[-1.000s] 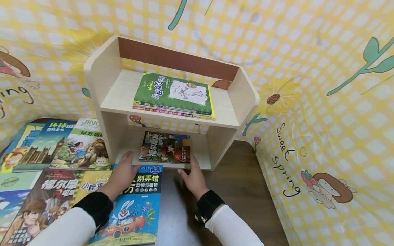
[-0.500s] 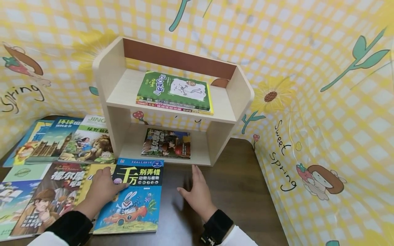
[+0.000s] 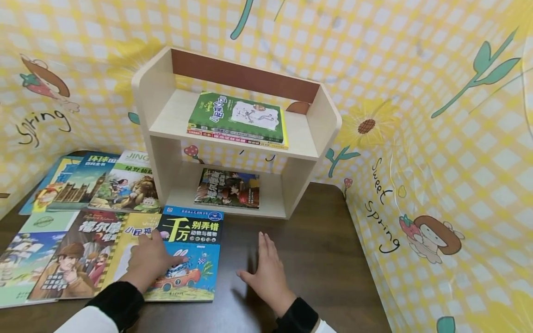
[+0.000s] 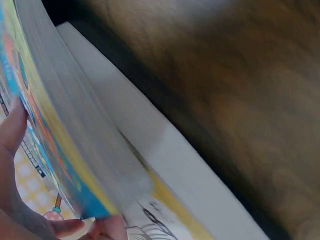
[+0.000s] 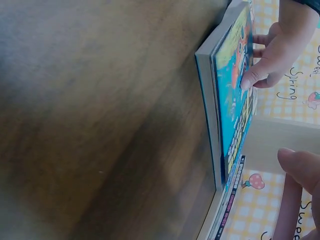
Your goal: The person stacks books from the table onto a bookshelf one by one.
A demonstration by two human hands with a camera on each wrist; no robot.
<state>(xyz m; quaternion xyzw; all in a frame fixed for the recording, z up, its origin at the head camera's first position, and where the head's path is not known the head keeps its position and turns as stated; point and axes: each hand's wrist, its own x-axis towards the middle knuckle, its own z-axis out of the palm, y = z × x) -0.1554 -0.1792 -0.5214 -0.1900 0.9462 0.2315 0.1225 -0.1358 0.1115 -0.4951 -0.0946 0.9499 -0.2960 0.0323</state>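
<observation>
Currently we're touching blue rabbit book (image 3: 204, 252) with left hand (image 3: 147, 259), pinch unclear, right hand (image 3: 269, 276) spread; snagging yellow Wimpy Kid book (image 3: 125, 240), we're risking dragging both.

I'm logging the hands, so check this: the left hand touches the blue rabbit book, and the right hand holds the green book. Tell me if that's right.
Wrong on one point: the head view shows the right hand holding nothing; the green book tops the stack on the upper shelf. The left hand does touch the blue rabbit book.
</observation>
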